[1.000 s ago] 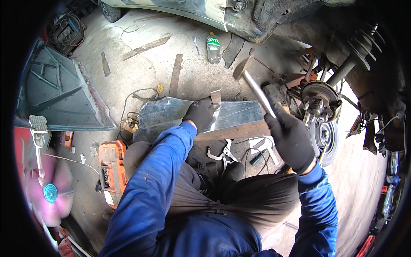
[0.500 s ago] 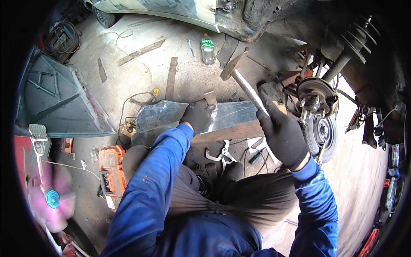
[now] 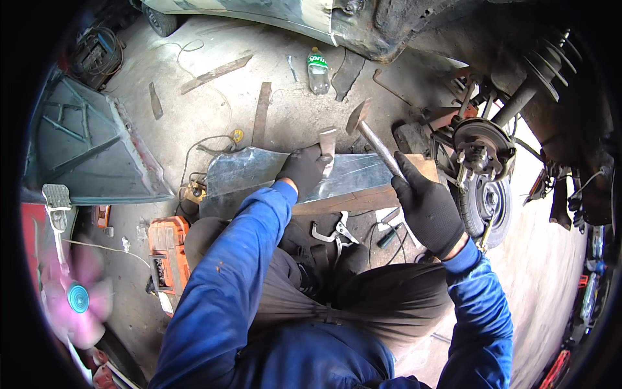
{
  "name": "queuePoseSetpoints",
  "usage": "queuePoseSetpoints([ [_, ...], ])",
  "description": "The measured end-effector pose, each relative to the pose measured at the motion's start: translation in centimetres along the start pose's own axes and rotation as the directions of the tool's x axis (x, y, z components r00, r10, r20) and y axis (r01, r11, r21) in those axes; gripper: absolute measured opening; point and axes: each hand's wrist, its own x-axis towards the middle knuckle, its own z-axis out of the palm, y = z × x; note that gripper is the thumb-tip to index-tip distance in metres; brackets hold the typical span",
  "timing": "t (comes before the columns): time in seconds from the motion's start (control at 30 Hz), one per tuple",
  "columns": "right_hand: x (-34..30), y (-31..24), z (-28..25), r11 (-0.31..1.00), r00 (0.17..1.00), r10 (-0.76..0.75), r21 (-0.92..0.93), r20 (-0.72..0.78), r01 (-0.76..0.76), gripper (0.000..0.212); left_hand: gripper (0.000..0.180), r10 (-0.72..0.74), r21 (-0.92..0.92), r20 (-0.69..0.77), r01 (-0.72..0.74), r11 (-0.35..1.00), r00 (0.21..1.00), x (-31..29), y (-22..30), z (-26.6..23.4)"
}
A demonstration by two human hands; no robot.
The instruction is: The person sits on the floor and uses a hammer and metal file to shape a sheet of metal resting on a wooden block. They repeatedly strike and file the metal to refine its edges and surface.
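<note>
Steel flat bar [image 3: 328,144] clenched in left fingers [image 3: 320,160], hammer [image 3: 376,141] gripped by right fingers [image 3: 409,170]; I'd aim above the left ones.

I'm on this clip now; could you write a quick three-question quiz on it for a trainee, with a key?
1. Which hand holds the hammer?

2. True or false: the orange case is in the left half of the picture.

3. Multiple choice: the left hand holds a flat metal piece at
a) the pink fan
b) the shiny sheet
c) the plastic bottle

Key:
1. The right hand.
2. True.
3. b
</note>
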Motion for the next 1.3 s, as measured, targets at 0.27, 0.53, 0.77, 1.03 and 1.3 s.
queuePoseSetpoints([
  [0.27, 0.2, -5.4, -6.7, 0.893, 0.925, -0.004, 0.415, -0.38, 0.174, 0.05, 0.038, 0.0, -0.007, -0.035, 0.0, 1.0, 0.999, -0.5, 0.0, 0.3],
  [0.53, -0.7, -0.2, -1.3, 0.997, 0.997, -0.06, -0.052, -0.045, 0.057, 0.047, 0.039, 0.004, 0.097, 0.022, -0.006, 0.995, 1.0, 0.5, 1.1, -0.2],
  [0.77, -0.7, -1.3, -2.8, 0.977, 0.986, -0.043, 0.2, -0.16, 0.075, 0.051, 0.039, -0.097, -0.066, 0.025, 0.099, 0.993, 0.995, -0.7, 0.1, 0.6],
  [1.03, 0.2, -4.2, -5.4, 0.886, 0.832, -0.074, 0.347, -0.549, 0.308, 0.049, 0.043, 0.06, 0.149, 0.005, -0.06, 0.987, 0.998, 0.7, 1.2, 0.8],
  [1.3, -3.4, 1.7, 0.6, 0.97, 0.996, 0.086, 0.228, -0.023, -0.079, 0.053, 0.044, -0.019, 0.04, 0.051, 0.017, 0.999, 0.999, 0.6, 0.8, 0.9],
])
